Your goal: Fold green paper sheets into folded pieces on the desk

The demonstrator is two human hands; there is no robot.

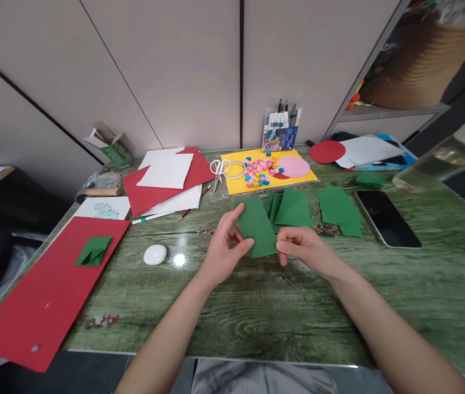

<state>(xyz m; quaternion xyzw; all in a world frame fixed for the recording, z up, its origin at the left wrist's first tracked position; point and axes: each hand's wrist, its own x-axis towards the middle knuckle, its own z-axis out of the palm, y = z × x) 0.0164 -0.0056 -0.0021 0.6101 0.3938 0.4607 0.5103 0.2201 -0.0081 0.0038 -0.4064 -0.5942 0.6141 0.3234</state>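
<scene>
Both my hands hold one folded green paper piece [257, 225] just above the green wood-grain table [257, 306]. My left hand [224, 253] pinches its left edge between thumb and fingers. My right hand [304, 247] grips its lower right corner with curled fingers. Just behind the held piece lie more folded green papers [292, 209], and a further green stack [339, 210] sits to the right.
A black phone [386, 218] lies right of the green stack. A red sheet [47, 295] with a folded green piece [93, 250] overhangs the left edge. A white oval object [155, 254], scissors [217, 171], yellow paper with beads [267, 171], markers [280, 130] and red-white sheets [166, 178] sit behind.
</scene>
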